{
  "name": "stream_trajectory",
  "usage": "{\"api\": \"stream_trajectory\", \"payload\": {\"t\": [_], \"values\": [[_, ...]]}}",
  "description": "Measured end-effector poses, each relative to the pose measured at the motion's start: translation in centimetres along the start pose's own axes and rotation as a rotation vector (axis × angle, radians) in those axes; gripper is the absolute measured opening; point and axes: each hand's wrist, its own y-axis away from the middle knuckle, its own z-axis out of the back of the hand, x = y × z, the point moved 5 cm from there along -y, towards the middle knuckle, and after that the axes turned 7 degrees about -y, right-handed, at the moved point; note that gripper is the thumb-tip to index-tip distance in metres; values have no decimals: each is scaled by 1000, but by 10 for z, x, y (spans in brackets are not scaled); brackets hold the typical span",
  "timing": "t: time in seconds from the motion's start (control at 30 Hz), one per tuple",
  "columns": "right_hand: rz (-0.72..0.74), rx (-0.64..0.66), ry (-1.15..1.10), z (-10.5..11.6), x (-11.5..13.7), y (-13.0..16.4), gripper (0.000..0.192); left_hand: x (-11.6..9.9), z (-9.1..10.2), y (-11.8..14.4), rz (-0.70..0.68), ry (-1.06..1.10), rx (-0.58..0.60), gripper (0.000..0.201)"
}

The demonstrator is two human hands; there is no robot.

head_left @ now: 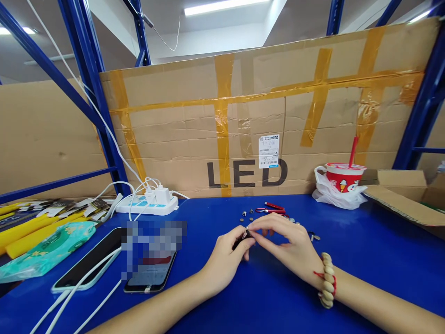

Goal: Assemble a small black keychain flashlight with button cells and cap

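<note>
I see the left hand (pixel 224 262) pinching a small dark piece (pixel 238 241) above the blue table (pixel 278 306), probably to steady it; the right hand (pixel 290 241) narrows at its end, grip unclear to me. Loose metal parts (pixel 244 214) lie beyond, likely for easy reach. The piece looks blackish, mostly finger-covered.

Just one head cam, looking forward and a bit down from the near side of the table (pixel 215 213), close to the left hand (pixel 224 262) and right hand (pixel 290 241), catching the cardboard (pixel 174 134) at the far edge plus a ceiling light (pixel 224 6).
</note>
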Motion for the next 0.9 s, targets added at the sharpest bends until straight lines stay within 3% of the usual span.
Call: {"api": "stream_trajectory", "payload": {"t": [0.33,0.6,0.7,0.9], "values": [[90,176,-8,-5,-9,4,15,9,0,-3,28,-6,16,24],[107,237,1,-9,-13,10,25,8,1,-4,47,-15,21,26],[43,248,-2,-11,-14,10,23,8,0,-4,46,-11,14,25],[-248,306,103,-12,-28,10,25,10,5,-4,55,-20,-40,24]]}}
